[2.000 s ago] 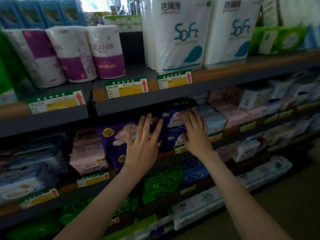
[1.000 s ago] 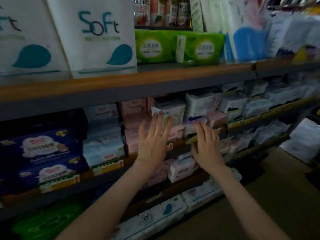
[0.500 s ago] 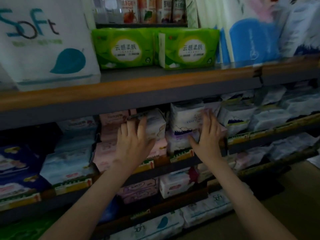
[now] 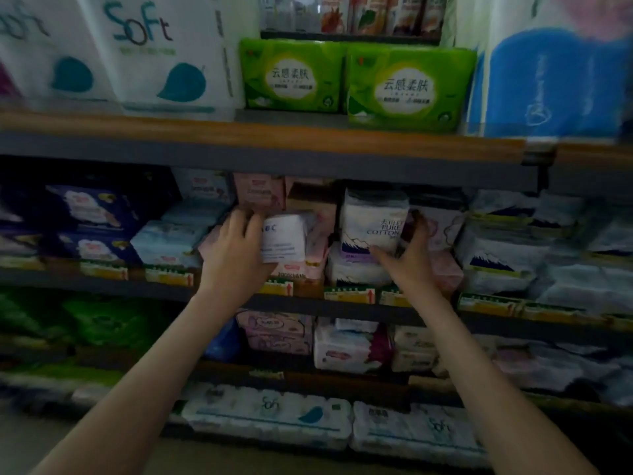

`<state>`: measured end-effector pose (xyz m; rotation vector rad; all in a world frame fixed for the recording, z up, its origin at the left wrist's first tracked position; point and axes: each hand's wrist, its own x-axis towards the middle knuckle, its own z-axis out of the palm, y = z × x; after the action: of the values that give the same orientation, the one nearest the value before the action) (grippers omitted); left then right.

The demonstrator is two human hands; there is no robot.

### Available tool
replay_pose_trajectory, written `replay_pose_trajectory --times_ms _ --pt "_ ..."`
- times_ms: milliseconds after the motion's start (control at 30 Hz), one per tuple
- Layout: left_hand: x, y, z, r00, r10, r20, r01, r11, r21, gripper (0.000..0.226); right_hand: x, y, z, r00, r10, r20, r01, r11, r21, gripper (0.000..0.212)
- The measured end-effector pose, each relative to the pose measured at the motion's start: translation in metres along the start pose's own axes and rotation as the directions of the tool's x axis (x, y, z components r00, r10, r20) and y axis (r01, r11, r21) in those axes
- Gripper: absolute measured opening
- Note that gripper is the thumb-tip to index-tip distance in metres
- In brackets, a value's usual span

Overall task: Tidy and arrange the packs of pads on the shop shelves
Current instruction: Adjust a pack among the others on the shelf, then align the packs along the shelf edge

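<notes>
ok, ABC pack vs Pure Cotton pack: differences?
ABC pack is shorter than Pure Cotton pack. ABC pack shows faint text; Pure Cotton pack a dark mountain print. The left hand grips ABC pack, the right hand Pure Cotton pack. Both white, same shelf.

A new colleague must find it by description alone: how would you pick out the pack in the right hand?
Start at the right-hand green tissue pack on the upper shelf and drop to the shelf beneath. There the right hand grips a white pack standing upright. Unlike the neighbouring packs, it reads PURE COTTON over a blue mountain.
</notes>
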<state>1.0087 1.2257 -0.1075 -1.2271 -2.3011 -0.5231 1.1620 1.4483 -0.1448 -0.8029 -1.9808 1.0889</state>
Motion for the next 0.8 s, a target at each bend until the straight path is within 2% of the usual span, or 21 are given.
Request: replay_pose_trajectory --times_ms 167,267,400,500,567,700,800 --pt "-0.020 -0.001 -0.008 0.985 -0.066 -0.158 0.065 0.998 -0.007 0.078 0.008 -0.005 -0.010 0.996 -0.008 0.091 0.003 0.999 0.049 0.099" --pt "-0.020 -0.001 -0.016 0.976 -0.068 -0.208 0.076 0.997 0.032 0.075 0.013 -0.010 -0.009 0.990 0.047 0.134 -0.057 0.996 0.067 0.100" --pt "-0.027 -0.006 -0.017 0.974 -0.105 -0.198 0.116 0.992 0.041 0.076 0.012 -0.016 -0.008 0.993 0.059 0.102 -0.063 0.997 0.039 0.103" --pt "-0.030 -0.012 -0.013 0.973 -0.146 -0.180 0.148 0.989 -0.001 0.073 0.006 -0.020 -0.011 0.991 0.029 0.128 -0.034 0.999 0.034 0.085" --pt "-0.030 -0.016 -0.011 0.972 -0.153 -0.179 0.150 0.988 -0.027 0.071 -0.001 -0.019 -0.013 0.994 0.003 0.107 -0.011 0.997 0.072 0.081" --pt "-0.031 -0.028 -0.011 0.963 -0.158 -0.217 0.138 0.985 -0.108 0.060 -0.018 -0.020 -0.012 0.997 0.079 0.013 -0.079 0.959 0.273 0.072" --pt "-0.033 -0.039 -0.013 0.961 -0.177 -0.211 0.137 0.972 -0.191 0.058 -0.027 -0.022 -0.011 0.994 0.067 -0.090 -0.034 0.946 0.324 0.068"
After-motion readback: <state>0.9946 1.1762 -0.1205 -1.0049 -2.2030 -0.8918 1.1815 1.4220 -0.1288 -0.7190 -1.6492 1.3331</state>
